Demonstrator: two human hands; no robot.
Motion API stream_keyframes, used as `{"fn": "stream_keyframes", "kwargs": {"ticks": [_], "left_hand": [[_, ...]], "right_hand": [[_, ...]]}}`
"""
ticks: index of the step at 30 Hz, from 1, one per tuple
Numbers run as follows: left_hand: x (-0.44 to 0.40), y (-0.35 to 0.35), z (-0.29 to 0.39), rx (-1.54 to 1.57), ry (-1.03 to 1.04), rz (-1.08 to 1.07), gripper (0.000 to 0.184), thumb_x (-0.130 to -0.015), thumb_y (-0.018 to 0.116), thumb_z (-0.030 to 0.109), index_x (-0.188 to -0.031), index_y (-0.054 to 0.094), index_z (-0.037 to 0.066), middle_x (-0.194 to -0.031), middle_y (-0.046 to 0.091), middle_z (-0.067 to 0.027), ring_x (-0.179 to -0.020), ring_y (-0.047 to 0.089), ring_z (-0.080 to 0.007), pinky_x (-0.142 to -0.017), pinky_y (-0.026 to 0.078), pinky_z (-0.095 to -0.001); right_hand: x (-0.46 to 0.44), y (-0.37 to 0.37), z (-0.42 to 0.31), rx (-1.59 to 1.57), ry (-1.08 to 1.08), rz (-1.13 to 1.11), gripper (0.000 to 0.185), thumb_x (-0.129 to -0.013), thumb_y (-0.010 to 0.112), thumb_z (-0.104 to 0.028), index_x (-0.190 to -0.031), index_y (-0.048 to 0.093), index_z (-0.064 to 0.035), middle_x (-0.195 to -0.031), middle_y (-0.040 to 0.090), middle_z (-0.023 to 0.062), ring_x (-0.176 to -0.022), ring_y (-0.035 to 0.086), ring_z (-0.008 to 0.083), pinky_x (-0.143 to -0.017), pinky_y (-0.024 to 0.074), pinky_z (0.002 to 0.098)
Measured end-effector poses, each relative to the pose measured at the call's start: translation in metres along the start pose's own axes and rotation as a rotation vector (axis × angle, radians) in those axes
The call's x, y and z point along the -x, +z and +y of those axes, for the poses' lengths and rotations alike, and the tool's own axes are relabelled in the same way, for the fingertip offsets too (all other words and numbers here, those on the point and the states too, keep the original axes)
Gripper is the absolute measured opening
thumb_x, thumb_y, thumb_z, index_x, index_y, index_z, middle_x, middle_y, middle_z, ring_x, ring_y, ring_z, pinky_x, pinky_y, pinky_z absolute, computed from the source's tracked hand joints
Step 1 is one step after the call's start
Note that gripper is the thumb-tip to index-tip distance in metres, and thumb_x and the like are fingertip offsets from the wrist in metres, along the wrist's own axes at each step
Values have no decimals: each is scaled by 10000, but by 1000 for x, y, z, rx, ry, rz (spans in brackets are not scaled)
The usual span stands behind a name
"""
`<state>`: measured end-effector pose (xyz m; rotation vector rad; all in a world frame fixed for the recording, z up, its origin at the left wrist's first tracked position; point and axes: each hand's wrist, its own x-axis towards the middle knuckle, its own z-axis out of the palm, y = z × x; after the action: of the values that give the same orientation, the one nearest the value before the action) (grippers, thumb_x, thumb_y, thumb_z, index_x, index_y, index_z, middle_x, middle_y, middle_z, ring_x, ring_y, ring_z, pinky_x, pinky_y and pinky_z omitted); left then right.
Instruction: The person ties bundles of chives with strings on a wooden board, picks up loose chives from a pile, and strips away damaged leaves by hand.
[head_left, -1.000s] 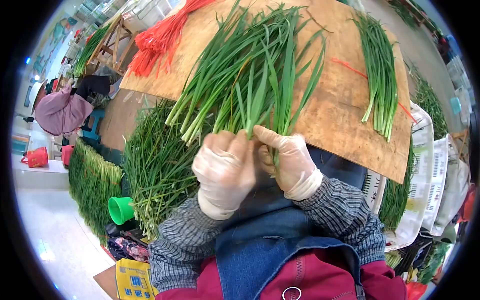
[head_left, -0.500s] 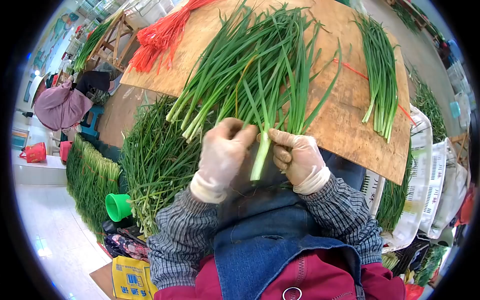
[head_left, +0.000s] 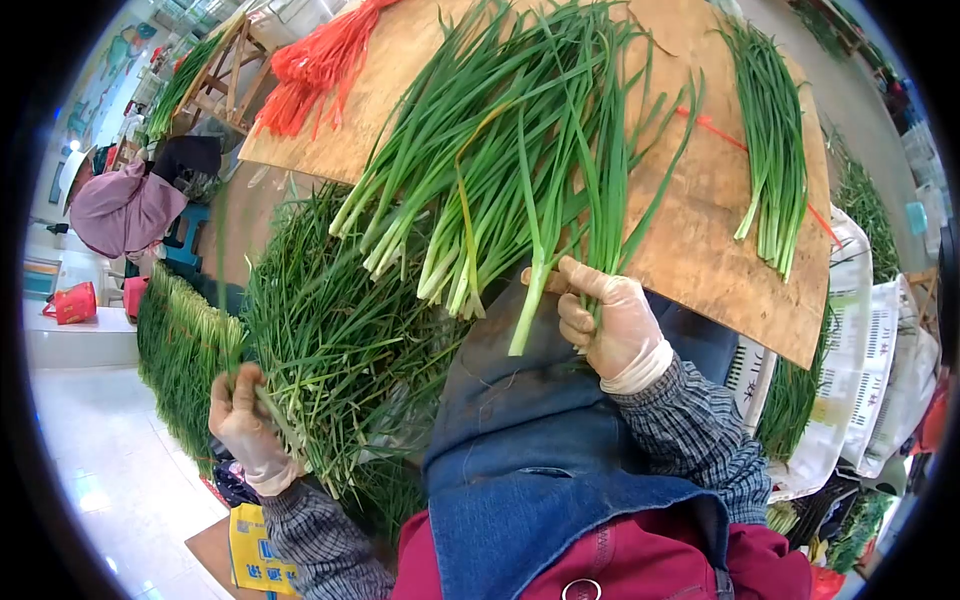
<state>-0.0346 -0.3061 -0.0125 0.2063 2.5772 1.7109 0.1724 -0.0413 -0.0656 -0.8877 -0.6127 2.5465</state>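
Note:
My right hand point(head_left: 612, 325), in a thin pale glove, pinches a small bunch of garlic chives point(head_left: 530, 300) near the white stem ends, which hang past the board's front edge. Also gloved, my left hand point(head_left: 252, 430) is out at the left, beside a heap of loose chives point(head_left: 335, 330). Its fingers are closed on a thin green chive leaf point(head_left: 222, 260), which sticks up blurred by motion. In front of me a spread pile of chives point(head_left: 500, 150) lies on the wooden board point(head_left: 690, 235), stem ends toward me.
At the board's right lies a separate chive bundle point(head_left: 775, 150) beside a red tie point(head_left: 715, 128). Red ties point(head_left: 320, 70) are heaped at its far left. White crates point(head_left: 850, 330) stand at right. Bundled chives point(head_left: 180, 350) line the left, near a seated person point(head_left: 125, 210).
My left hand has moved from the stems in front of me out to the lower left, with a leaf in its fingers. The right hand keeps its hold nearly in place.

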Motion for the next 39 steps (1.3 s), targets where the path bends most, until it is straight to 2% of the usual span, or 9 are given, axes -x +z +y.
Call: {"fn": "stream_keyframes", "kwargs": {"ticks": [4,7,10,13,14,17,21,31,39], "left_hand": [[-2,-21,-64,-1363,495,70,243,-761,669,143,-950,612,0,-926,606,-135,-858,561,-258,-758,457,-351],[32,49,-10,-454,550,-268,245,-752,651,59,-992,615,28,-950,610,-132,-909,570,-249,-806,450,-332],[52,120,39,-136,400,-605,144,-770,623,69,-896,646,2,-840,633,-131,-735,615,-223,-687,485,-301],[51,180,62,-135,302,-743,239,-775,623,207,-820,634,-28,-761,633,-175,-694,620,-268,-629,480,-313],[48,195,65,-193,245,-776,200,-811,607,141,-893,622,-40,-619,579,-48,-469,466,-71,-442,369,-211],[39,223,44,50,67,-876,189,-818,611,146,-784,588,-39,-543,509,-7,-404,401,-53,-378,302,-206],[47,211,62,264,-272,-938,121,-824,590,110,-818,563,-8,-538,506,-5,-380,407,-53,-348,294,-191],[48,196,67,414,-279,-857,99,-811,606,97,-847,592,5,-629,582,-26,-409,407,-34,-375,291,-164],[44,203,63,359,-327,-1037,105,-769,627,90,-832,591,14,-602,515,27,-459,410,-30,-423,288,-166]], "right_hand": [[-2,0,9,67,8,65,165,-854,522,-62,-1000,517,15,-890,614,119,-455,367,43,-391,275,173],[-3,-2,10,14,44,50,142,-809,582,-18,-947,549,-5,-777,593,75,-464,405,69,-400,305,196],[1,2,9,23,24,75,149,-814,576,-32,-956,548,3,-778,594,83,-464,404,66,-404,305,193],[3,0,8,-4,3,58,155,-820,570,-45,-962,545,11,-779,595,91,-462,402,64,-405,302,193],[3,-1,7,-10,-7,56,156,-822,567,-49,-963,544,14,-782,597,93,-462,401,64,-405,300,193],[5,1,5,-20,-23,76,155,-823,579,-75,-950,549,9,-727,575,68,-455,397,62,-398,290,197],[4,2,7,65,-28,120,148,-810,614,-111,-910,565,-14,-568,470,-3,-409,381,62,-366,276,207],[4,0,4,48,-38,89,191,-809,560,-69,-967,572,38,-744,590,52,-419,364,28,-366,267,177],[6,2,7,-13,-11,-7,125,-800,617,-109,-872,608,-7,-582,505,-8,-401,365,46,-370,262,185]]}}
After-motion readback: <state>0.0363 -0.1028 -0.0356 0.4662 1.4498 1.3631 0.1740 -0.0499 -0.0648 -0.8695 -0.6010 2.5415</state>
